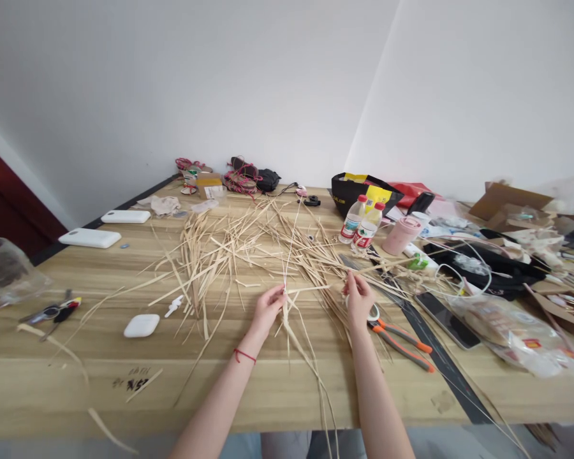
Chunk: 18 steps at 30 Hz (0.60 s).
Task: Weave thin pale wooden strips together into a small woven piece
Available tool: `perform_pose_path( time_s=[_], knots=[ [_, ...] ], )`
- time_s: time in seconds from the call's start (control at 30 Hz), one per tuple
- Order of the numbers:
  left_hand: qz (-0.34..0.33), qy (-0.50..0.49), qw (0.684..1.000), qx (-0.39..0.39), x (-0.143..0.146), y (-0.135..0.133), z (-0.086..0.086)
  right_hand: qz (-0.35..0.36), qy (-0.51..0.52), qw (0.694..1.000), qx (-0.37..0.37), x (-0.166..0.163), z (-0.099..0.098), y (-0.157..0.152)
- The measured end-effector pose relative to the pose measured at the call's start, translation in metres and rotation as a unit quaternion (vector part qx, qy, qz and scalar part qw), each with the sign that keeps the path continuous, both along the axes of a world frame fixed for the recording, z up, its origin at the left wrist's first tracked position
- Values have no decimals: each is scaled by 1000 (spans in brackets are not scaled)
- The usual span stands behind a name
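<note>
My left hand [268,307] is closed in a pinch on a bundle of pale straw strips [296,331] and a thin white string [293,236] that rises away toward the back of the table. A red thread circles that wrist. My right hand [358,296] is closed too, fingers curled round straw strips just right of the bundle. A loose heap of straw strips [229,248] spreads over the wooden table [100,268] in front of both hands. Orange-handled pliers [402,341] lie right beside my right hand.
Two water bottles [361,223] and a pink cup [402,234] stand behind right. A phone [447,311], a plastic bag [516,331], boxes and cables crowd the right. A white earbud case [141,325], scissors [52,312], power banks [90,238] and a clear container [4,271] lie left.
</note>
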<state>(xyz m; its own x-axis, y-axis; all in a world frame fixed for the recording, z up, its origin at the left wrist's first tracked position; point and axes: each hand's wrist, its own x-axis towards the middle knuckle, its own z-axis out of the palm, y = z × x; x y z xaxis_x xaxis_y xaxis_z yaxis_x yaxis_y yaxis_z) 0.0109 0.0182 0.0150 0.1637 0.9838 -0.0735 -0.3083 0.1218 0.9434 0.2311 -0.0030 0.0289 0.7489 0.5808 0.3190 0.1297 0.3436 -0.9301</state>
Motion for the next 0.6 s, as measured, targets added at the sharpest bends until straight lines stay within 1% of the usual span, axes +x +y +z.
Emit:
perform_pose_path(
  time_s=[0.07, 0.13, 0.27, 0.33, 0.43, 0.6],
  knots=[
    [5, 11, 1000, 9, 0, 1, -1, 23, 25, 999, 9, 1, 0, 1],
    [7, 16, 1000, 13, -1, 1, -3, 55, 83, 995, 28, 3, -2, 4],
    [9, 14, 1000, 8, -1, 3, -5, 116, 211, 968, 70, 13, -6, 8],
    [10, 12, 1000, 4, -1, 3, -5, 137, 253, 954, 78, 17, -8, 8],
    [9, 5, 1000, -3, -1, 3, -5, 143, 278, 947, 76, 22, -9, 9],
    [-3, -17, 999, -30, -3, 2, -3, 122, 299, 941, 102, 25, -13, 10]
  ],
)
